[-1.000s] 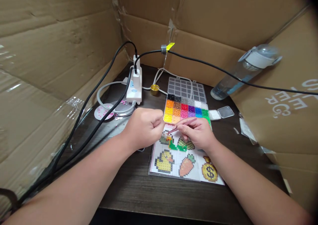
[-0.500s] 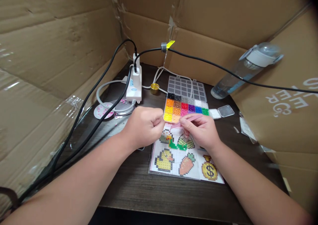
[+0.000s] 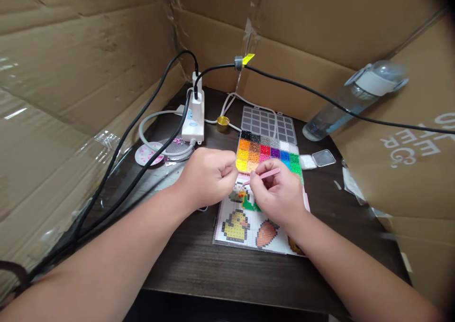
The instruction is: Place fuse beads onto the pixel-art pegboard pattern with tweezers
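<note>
My right hand (image 3: pixel 279 187) is closed on pink tweezers (image 3: pixel 268 174), whose tips point down-left over the pattern sheet (image 3: pixel 245 247). Close by those tips lie green and orange beads (image 3: pixel 250 204), set on the sheet's upper part. Printed on the sheet are a yellow duck (image 3: pixel 236 226) and a carrot (image 3: pixel 266 233); my right hand hides other pictures. My left hand (image 3: pixel 213 176) is a closed fist beside the sheet's upper left; whatever may be inside it is hidden. Just beyond both hands sits the bead box (image 3: pixel 265 149), its compartments full of coloured beads.
A white power strip (image 3: pixel 194 123) with black cables stands back left, near a small gold cup (image 3: pixel 222 123). On the left is a round white dish (image 3: pixel 148 154) with pink bits. A water bottle (image 3: pixel 351 101) leans at the right. Cardboard walls (image 3: pixel 295 37) enclose the table.
My right hand has moved left and a little down with the tweezers, now covering more of the sheet. My left fist stays nearly in place. The view has shifted slightly.
</note>
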{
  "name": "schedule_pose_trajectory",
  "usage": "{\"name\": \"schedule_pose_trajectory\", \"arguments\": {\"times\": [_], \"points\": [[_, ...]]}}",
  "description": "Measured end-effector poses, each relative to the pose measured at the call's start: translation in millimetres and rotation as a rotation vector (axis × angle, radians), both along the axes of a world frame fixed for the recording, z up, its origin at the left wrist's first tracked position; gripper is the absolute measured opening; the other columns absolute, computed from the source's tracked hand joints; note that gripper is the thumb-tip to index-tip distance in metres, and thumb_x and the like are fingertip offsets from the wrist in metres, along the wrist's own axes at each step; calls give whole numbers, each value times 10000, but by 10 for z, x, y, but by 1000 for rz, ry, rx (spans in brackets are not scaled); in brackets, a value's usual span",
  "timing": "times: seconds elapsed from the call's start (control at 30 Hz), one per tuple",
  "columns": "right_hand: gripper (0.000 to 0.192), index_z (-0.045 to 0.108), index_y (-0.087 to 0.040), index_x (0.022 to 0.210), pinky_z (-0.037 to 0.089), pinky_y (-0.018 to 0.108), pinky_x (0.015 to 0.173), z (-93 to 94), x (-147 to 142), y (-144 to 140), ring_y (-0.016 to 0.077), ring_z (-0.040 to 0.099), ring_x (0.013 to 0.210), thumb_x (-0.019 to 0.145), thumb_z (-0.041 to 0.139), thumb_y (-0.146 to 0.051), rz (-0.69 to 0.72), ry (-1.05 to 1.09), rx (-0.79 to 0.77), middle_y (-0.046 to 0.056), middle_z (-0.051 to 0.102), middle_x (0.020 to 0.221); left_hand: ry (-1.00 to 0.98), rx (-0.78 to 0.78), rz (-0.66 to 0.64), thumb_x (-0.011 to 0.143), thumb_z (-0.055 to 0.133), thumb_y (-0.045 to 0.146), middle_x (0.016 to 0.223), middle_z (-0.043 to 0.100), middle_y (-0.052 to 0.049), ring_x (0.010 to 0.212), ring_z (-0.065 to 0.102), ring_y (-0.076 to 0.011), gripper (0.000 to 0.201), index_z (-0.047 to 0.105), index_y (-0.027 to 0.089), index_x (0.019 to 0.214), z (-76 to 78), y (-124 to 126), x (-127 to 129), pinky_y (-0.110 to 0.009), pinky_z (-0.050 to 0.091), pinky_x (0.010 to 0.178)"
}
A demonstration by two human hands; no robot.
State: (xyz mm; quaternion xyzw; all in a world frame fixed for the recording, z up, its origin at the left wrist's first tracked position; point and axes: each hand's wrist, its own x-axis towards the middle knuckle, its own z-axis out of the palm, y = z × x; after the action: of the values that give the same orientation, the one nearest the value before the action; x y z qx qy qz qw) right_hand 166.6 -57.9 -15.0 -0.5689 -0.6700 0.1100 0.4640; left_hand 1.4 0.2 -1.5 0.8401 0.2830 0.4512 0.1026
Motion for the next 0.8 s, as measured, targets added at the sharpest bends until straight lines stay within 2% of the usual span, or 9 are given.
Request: {"name": "schedule_pose_trajectory", "arguments": {"times": [0.1, 0.27, 0.43, 0.8], "points": [[97, 536, -192, 764, 411, 187, 435, -19, -27, 10, 67, 513, 440, 742, 567, -103, -33, -13, 25, -56, 567, 590, 1, -6, 3, 642, 534, -1, 499, 179, 78, 461, 178, -29, 374, 213, 160, 539, -5, 0, 3, -209, 162, 453], [79, 545, -196, 764, 426, 198, 448, -24, -33, 3, 77, 519, 446, 741, 561, -122, -65, -50, 36, -46, 582, 594, 12, -15, 9, 649, 523, 11, 495, 186, 78, 454, 187, -33, 361, 216, 163, 534, 0, -2, 5, -209, 168, 448], [58, 534, -208, 777, 414, 209, 433, -33, -29, -10, 84, 511, 439, 765, 553, -154, -46, -34, -27, -38, 573, 589, 14, -23, 6, 647, 512, 14, 494, 189, 78, 452, 189, -38, 351, 219, 166, 526, 4, -5, 0, -215, 169, 446], [74, 523, -208, 772, 409, 216, 442, -56, -20, 0, 85, 517, 444, 761, 549, -140, -18, -33, -25, -42, 560, 591, 17, -20, 1, 649, 511, 13, 499, 185, 77, 456, 184, -40, 353, 217, 167, 527, 0, -12, -2, -220, 165, 450]]}}
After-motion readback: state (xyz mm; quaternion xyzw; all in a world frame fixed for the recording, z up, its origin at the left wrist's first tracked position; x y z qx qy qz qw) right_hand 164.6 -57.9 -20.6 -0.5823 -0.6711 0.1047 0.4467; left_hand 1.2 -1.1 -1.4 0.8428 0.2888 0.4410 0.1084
